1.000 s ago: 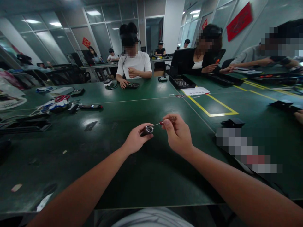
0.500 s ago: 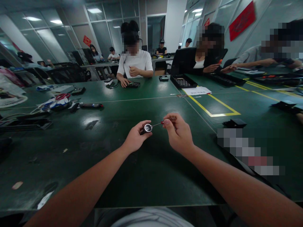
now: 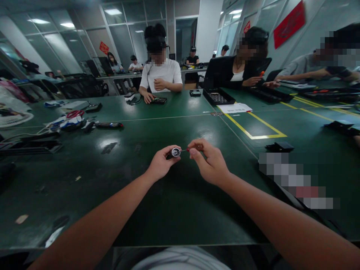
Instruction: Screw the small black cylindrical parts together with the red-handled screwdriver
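Observation:
My left hand (image 3: 162, 163) is closed round a small dark cylindrical part (image 3: 176, 152) with a silver rim, its open end facing me. Between the thumb and fingers of my right hand (image 3: 209, 159) is a screwdriver (image 3: 188, 149) with a reddish handle and a thin metal shaft. The shaft points left and its tip meets the silver rim; whether it sits inside the part I cannot tell. Most of the handle is hidden by my fingers. Both hands are held above the green table (image 3: 180, 210).
On the left lie a dark pen-like tool (image 3: 109, 125), a heap of cables and gloves (image 3: 73, 120) and a black tray (image 3: 30, 147). A black box (image 3: 218, 96) and a white paper (image 3: 234, 108) sit ahead. A person in white (image 3: 161, 77) works opposite; others sit to the right.
My right hand has moved left, bringing the screwdriver closer to the cylindrical part, so less of its shaft shows. My left hand has barely moved.

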Demonstrator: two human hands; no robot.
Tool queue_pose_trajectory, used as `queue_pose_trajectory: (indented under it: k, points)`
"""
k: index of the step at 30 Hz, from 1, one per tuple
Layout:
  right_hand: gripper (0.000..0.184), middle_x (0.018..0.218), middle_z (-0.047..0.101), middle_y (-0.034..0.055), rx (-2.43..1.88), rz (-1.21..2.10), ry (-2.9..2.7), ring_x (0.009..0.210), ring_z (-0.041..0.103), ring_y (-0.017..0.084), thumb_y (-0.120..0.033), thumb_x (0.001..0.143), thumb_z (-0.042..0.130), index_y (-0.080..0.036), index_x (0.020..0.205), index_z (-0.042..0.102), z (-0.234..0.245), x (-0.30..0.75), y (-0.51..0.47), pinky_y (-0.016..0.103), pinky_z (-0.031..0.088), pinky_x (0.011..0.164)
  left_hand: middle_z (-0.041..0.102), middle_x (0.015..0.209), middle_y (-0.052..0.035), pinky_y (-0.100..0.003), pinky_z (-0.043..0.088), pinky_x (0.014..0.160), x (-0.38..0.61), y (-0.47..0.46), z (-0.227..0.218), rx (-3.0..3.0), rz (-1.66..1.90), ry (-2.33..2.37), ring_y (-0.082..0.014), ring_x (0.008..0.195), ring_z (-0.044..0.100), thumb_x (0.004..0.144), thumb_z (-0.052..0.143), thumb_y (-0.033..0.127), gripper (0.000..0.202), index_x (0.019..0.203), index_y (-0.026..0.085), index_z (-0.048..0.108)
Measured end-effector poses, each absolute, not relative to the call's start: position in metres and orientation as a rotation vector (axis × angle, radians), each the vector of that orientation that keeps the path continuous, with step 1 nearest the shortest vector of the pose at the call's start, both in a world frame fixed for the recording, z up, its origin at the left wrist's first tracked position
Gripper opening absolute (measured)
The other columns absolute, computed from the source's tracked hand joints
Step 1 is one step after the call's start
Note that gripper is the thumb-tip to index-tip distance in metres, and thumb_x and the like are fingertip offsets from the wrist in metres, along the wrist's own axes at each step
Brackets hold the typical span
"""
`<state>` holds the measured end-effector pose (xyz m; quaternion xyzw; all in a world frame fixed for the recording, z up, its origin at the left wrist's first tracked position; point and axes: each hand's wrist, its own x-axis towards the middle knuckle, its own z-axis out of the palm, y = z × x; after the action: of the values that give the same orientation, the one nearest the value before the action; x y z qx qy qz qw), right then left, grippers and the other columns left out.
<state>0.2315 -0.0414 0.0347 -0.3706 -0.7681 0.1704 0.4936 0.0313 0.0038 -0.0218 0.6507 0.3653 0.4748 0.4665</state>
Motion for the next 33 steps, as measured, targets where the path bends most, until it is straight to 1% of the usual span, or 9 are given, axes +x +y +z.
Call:
queue_pose_trajectory:
  k: [4, 10, 14, 17, 22, 24, 28, 31, 33]
  points:
    - [0.013, 0.088, 0.067, 0.0021, -0.873, 0.397, -1.918, 0.076, 0.063, 0.015, -0.031, 0.100, 0.052, -0.022, 0.104, 0.059, 0.035, 0.230, -0.045, 0.028, 0.047, 0.070, 0.070, 0.114, -0.0065, -0.042, 0.044, 0.106, 0.030, 0.004, -0.023, 1.636, 1.146, 0.935, -0.0233, 0.110, 0.063, 0.078, 0.076, 0.019, 0.034, 0.112, 0.019, 0.071]
    - [0.031, 0.069, 0.065, -0.0005, -1.055, 0.376, -1.755, 0.058, 0.058, 0.014, -0.040, 0.103, 0.044, -0.022, 0.090, 0.066, 0.039, 0.227, -0.047, 0.028, 0.040, 0.057, 0.072, 0.111, -0.0051, -0.042, 0.044, 0.107, 0.033, -0.002, -0.015, 1.802, 1.042, 1.023, -0.0231, 0.108, 0.065, 0.078, 0.075, 0.014, 0.033, 0.110, 0.021, 0.072]
    - [0.022, 0.080, 0.069, 0.0020, -1.096, 0.309, -1.776, 0.065, 0.063, 0.016, -0.031, 0.102, 0.043, -0.021, 0.106, 0.063, 0.041, 0.227, -0.046, 0.029, 0.043, 0.062, 0.072, 0.112, -0.0050, -0.042, 0.044, 0.107, 0.033, -0.002, -0.014, 1.817, 1.039, 1.052, -0.0230, 0.108, 0.065, 0.078, 0.075, 0.013, 0.033, 0.110, 0.021, 0.072]
    - [0.020, 0.081, 0.067, 0.0029, -1.082, 0.293, -1.819, 0.071, 0.064, 0.018, -0.026, 0.100, 0.041, -0.020, 0.107, 0.059, 0.039, 0.229, -0.045, 0.031, 0.044, 0.066, 0.072, 0.113, -0.0053, -0.042, 0.045, 0.106, 0.032, -0.001, -0.016, 1.769, 1.086, 1.066, -0.0232, 0.109, 0.065, 0.078, 0.075, 0.012, 0.036, 0.113, 0.021, 0.071]
    - [0.024, 0.067, 0.060, -0.0015, -1.136, 0.333, -1.834, 0.058, 0.057, 0.015, -0.035, 0.103, 0.041, -0.022, 0.095, 0.060, 0.041, 0.229, -0.044, 0.029, 0.038, 0.058, 0.072, 0.116, -0.0048, -0.041, 0.044, 0.106, 0.033, -0.005, -0.014, 1.863, 1.057, 1.101, -0.0230, 0.112, 0.064, 0.079, 0.075, 0.012, 0.038, 0.115, 0.023, 0.072]
    - [0.026, 0.069, 0.061, -0.0011, -1.149, 0.324, -1.826, 0.058, 0.057, 0.014, -0.036, 0.103, 0.041, -0.022, 0.095, 0.061, 0.042, 0.229, -0.045, 0.029, 0.038, 0.058, 0.071, 0.117, -0.0043, -0.040, 0.045, 0.105, 0.033, -0.006, -0.013, 1.891, 1.046, 1.105, -0.0228, 0.112, 0.064, 0.080, 0.075, 0.013, 0.039, 0.117, 0.025, 0.071]
    - [0.017, 0.078, 0.065, 0.0011, -1.114, 0.365, -1.797, 0.065, 0.062, 0.017, -0.029, 0.100, 0.045, -0.021, 0.113, 0.053, 0.038, 0.228, -0.042, 0.030, 0.044, 0.063, 0.072, 0.116, -0.0043, -0.040, 0.046, 0.104, 0.031, -0.004, -0.012, 1.864, 1.071, 1.139, -0.0229, 0.110, 0.064, 0.080, 0.077, 0.017, 0.038, 0.117, 0.024, 0.071]
    - [0.014, 0.087, 0.067, 0.0044, -1.076, 0.361, -1.794, 0.074, 0.064, 0.019, -0.028, 0.099, 0.045, -0.021, 0.109, 0.052, 0.034, 0.228, -0.039, 0.032, 0.046, 0.068, 0.072, 0.115, -0.0045, -0.041, 0.046, 0.102, 0.028, -0.001, -0.012, 1.844, 1.093, 1.177, -0.0230, 0.108, 0.064, 0.080, 0.078, 0.019, 0.036, 0.115, 0.023, 0.071]
    - [0.015, 0.082, 0.066, 0.0027, -1.104, 0.386, -1.818, 0.071, 0.064, 0.018, -0.033, 0.101, 0.044, -0.022, 0.104, 0.054, 0.034, 0.229, -0.038, 0.031, 0.045, 0.065, 0.072, 0.114, -0.0046, -0.041, 0.047, 0.102, 0.027, 0.000, -0.013, 1.833, 1.101, 1.188, -0.0230, 0.107, 0.065, 0.079, 0.078, 0.018, 0.036, 0.114, 0.023, 0.071]
